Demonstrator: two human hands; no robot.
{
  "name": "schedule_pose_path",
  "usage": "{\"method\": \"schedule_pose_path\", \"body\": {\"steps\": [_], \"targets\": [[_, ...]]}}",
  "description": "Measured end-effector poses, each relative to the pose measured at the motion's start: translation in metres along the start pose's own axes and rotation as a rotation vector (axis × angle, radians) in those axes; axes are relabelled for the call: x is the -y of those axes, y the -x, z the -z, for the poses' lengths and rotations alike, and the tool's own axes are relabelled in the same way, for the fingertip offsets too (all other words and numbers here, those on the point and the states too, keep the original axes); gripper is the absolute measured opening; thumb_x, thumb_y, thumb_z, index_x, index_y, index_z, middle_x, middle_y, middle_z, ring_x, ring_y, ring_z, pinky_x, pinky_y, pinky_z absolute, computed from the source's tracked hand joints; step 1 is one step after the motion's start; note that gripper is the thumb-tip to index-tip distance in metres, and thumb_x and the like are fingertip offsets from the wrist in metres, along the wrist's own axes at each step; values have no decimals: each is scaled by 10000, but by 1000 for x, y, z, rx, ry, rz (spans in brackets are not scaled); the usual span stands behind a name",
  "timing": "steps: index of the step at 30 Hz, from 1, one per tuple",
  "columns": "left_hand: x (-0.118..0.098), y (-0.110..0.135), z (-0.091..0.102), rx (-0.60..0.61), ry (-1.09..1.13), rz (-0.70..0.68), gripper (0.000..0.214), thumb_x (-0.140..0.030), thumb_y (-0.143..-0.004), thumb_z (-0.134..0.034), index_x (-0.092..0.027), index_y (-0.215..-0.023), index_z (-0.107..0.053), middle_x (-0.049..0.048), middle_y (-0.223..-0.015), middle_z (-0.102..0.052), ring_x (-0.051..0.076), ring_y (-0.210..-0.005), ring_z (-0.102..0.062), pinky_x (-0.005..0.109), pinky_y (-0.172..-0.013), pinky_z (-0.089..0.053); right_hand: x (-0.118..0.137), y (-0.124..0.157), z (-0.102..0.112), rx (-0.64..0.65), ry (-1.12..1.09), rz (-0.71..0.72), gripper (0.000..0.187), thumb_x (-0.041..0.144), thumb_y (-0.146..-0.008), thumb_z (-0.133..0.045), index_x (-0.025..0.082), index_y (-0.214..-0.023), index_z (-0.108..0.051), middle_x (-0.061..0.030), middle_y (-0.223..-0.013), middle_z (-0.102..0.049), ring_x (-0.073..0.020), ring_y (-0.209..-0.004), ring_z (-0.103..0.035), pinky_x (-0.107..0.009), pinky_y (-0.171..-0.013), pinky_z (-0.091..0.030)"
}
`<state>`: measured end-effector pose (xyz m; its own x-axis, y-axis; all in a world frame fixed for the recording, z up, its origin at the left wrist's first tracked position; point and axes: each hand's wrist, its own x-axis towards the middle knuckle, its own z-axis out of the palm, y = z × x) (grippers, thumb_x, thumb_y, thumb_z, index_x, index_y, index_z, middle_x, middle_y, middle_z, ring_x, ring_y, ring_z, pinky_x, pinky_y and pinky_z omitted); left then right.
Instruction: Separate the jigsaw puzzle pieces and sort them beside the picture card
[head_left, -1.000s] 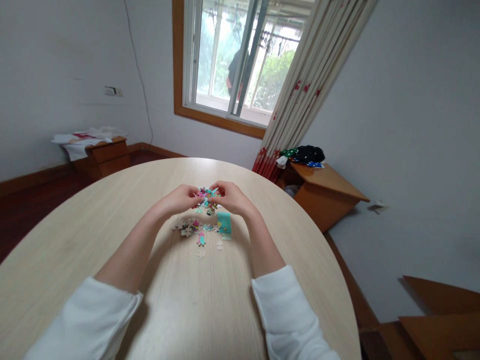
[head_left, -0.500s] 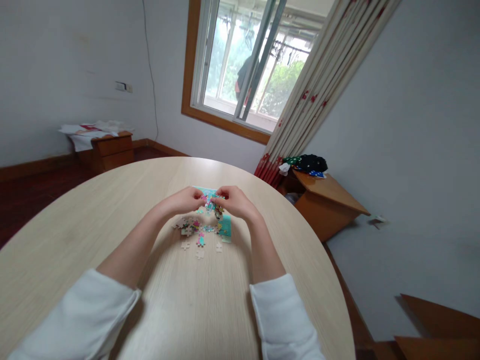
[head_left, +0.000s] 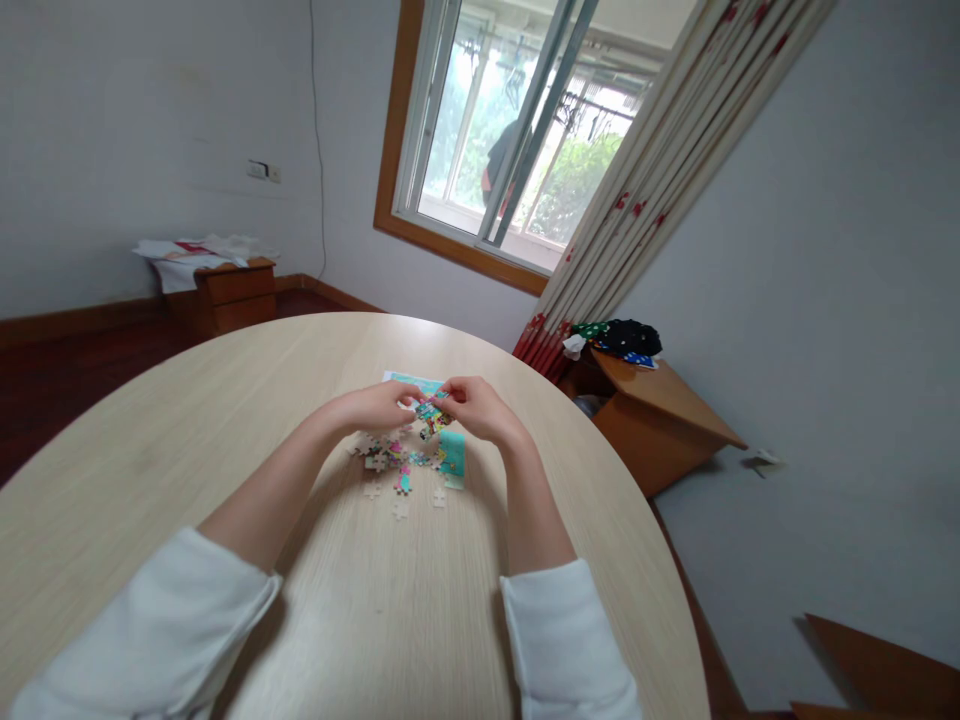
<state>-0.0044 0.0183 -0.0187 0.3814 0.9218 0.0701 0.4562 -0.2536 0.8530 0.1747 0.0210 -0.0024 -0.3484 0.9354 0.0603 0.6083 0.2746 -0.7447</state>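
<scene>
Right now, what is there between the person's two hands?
In the head view, colourful jigsaw pieces are between the left hand and the right hand, gripped by the right one.

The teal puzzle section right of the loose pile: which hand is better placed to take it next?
Probably the right hand: it is nearer the teal section; the left hand is nearer the loose pile.
</scene>
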Motion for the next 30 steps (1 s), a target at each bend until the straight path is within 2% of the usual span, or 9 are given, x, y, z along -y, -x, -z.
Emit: {"method": "schedule_pose_path", "body": {"steps": [4, 8, 18, 24, 30], "targets": [[0, -2, 1, 95, 8, 7, 255, -333, -573, -593, -160, -726, -702, -21, -580, -574, 134, -568, -452, 233, -547, -330, 1, 1, 0, 11, 28, 8, 122, 138, -834, -557, 109, -738, -627, -11, -616, -613, -90, -580, -544, -203, -572, -417], [0, -4, 2, 65, 6, -16, 201, -342, -577, -591, -160, -618, -668, -38, -516, -482, 124, -555, -394, 239, -535, -288, 7, 3, 1, 25, 29, -7, 158, 123, -840, -528, 115, -710, -617, -7, -611, -609, -86, -568, -529, -201, -568, -409], [0, -5, 2, 45, 11, -14, 176, -328, -581, -582, -185, -491, -534, -51, -455, -392, 108, -515, -331, 251, -513, -244, 11, 5, 2, 16, 105, -17, 155, 121, -848, -514, 129, -717, -597, 11, -599, -590, -86, -568, -527, -197, -576, -390], [-1, -4, 0, 38, -40, 0, 203, -356, -609, -563, -183, -505, -542, -39, -472, -402, 113, -505, -335, 267, -517, -239, 11, 6, 3, 19, 92, 0, 128, 201, -814, -605, 125, -711, -591, 5, -617, -594, -83, -589, -536, -184, -553, -379], [-2, -3, 0, 35, -82, 30, 262, -394, -637, -557, -177, -491, -557, -29, -453, -408, 116, -488, -330, 276, -511, -234, 10, 6, 3, 1, 134, 9, 142, 235, -794, -616, 131, -700, -590, 20, -596, -560, -88, -580, -511, -202, -542, -351]]}}
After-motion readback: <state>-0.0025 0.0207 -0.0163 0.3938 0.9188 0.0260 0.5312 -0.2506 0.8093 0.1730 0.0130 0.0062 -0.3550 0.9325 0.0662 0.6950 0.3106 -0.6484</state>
